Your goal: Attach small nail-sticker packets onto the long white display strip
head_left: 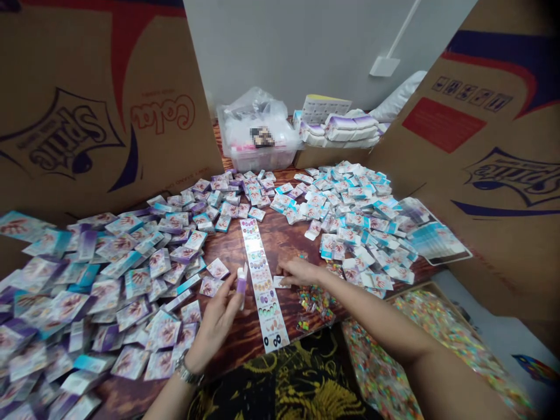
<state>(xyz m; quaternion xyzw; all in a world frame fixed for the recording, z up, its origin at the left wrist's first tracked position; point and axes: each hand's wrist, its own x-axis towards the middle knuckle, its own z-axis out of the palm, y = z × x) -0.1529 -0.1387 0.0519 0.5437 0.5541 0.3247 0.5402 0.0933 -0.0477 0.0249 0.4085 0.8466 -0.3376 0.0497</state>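
Head view: two hands on either side of a long printed strip point(262, 286) on a wooden table point(273, 245).
Left hand point(214, 326) curls partly closed, holding a small purple-and-white tube point(241, 286) upright just left of the strip. Right hand point(300, 271) is bent at the fingers, its fingertips point(282, 269) on a small white card point(280, 282) just right of the strip; any pinch can't be told. Heaps of printed packets point(105, 297) spread left and far.

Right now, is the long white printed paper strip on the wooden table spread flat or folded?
Spread flat: the long white printed paper strip lies straight along the wooden table, with no fold visible.
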